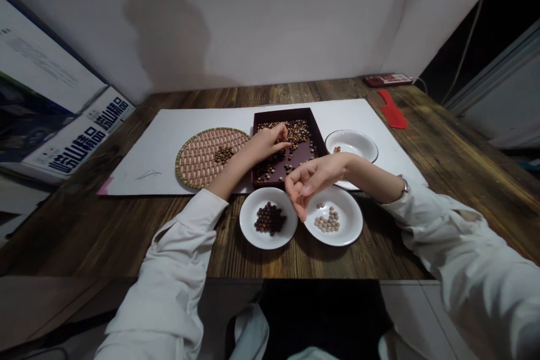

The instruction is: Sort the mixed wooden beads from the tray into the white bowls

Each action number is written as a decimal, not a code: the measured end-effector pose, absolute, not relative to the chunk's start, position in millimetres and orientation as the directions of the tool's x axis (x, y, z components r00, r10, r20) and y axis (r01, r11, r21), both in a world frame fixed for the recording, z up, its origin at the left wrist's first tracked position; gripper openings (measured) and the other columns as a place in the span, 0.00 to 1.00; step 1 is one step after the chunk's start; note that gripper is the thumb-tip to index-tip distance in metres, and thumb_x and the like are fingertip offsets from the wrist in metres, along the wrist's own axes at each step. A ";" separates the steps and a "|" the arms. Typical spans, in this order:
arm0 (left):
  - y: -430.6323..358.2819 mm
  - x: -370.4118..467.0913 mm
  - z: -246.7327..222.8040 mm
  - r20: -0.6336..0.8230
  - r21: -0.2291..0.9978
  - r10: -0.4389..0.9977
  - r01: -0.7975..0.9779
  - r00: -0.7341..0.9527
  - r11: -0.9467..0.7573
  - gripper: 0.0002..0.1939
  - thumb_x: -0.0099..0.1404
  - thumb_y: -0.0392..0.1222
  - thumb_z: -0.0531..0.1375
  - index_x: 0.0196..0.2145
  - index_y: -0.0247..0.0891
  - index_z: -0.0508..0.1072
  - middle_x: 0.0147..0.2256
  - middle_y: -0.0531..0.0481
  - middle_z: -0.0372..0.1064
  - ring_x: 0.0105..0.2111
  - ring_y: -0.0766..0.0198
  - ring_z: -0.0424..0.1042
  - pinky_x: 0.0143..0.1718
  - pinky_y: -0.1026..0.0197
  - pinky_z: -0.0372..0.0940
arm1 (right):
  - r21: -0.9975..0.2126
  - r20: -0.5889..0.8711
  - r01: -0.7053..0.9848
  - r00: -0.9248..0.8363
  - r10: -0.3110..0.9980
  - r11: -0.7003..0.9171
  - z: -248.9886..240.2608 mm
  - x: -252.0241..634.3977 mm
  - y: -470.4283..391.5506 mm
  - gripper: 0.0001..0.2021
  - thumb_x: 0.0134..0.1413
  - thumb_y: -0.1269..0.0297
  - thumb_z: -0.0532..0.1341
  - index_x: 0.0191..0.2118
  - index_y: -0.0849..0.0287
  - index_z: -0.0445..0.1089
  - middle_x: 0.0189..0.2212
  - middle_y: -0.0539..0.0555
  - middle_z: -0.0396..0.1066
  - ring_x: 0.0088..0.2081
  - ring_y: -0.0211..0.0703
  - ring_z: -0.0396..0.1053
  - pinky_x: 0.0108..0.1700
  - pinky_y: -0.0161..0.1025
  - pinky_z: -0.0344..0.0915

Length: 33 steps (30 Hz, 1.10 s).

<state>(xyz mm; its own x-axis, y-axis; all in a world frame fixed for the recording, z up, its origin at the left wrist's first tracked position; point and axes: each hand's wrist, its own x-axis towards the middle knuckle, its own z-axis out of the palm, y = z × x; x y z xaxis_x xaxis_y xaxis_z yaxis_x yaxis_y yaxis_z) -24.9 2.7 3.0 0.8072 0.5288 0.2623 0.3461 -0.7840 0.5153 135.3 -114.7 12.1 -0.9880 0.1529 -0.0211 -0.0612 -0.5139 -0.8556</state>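
Observation:
My left hand reaches over the dark maroon box, its thumb apart from the bent fingers and nothing visible between them. Mixed brown, tan and dark beads lie spread across the box's bottom. My right hand hangs palm inward above the gap between two white bowls, with fingers curled and thumb against them; whatever they hold is hidden. Dark brown beads fill the middle of the left bowl. Pale beige beads lie in the right bowl, partly under that hand.
A round woven mat bears a pile of brown beads. Behind my right hand, another white dish holds a few tan beads. A red comb-like piece and a phone with a cable lie at the right. Printed boxes stand left.

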 end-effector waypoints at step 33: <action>3.1 -27.1 1.4 0.340 0.331 0.629 0.537 0.700 -0.776 0.14 0.67 0.30 0.48 0.41 0.34 0.73 0.43 0.41 0.72 0.45 0.56 0.71 0.51 0.54 0.64 | -0.838 -0.041 -0.056 -0.986 0.164 -0.542 9.8 135.0 -114.2 0.10 0.63 0.64 0.62 0.45 0.65 0.69 0.42 0.61 0.78 0.47 0.45 0.77 0.52 0.42 0.70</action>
